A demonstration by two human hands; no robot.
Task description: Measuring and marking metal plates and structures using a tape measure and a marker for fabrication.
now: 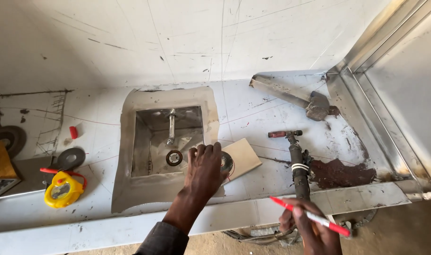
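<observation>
My left hand point(203, 166) lies palm down on a dark round disc point(227, 161), pressing it onto a loose beige tile piece point(246, 156) that sits on the white tiled counter point(102, 212). Most of the disc is hidden under my fingers. Just left of that hand is a square recess point(149, 141) cut into the counter, with a metal pipe and a round drain ring point(174, 157) inside. My right hand point(312, 231) is lower right, past the counter's front edge, and grips a red marker point(314, 218) pointing up and left.
A yellow tape measure point(62, 189), a grey cutting disc point(71, 158) and a small red cap point(73, 132) lie at the left. A hammer point(298, 98) and a dark power tool point(298, 165) lie at the right by a brown stain point(340, 172). A metal frame point(390, 94) borders the right.
</observation>
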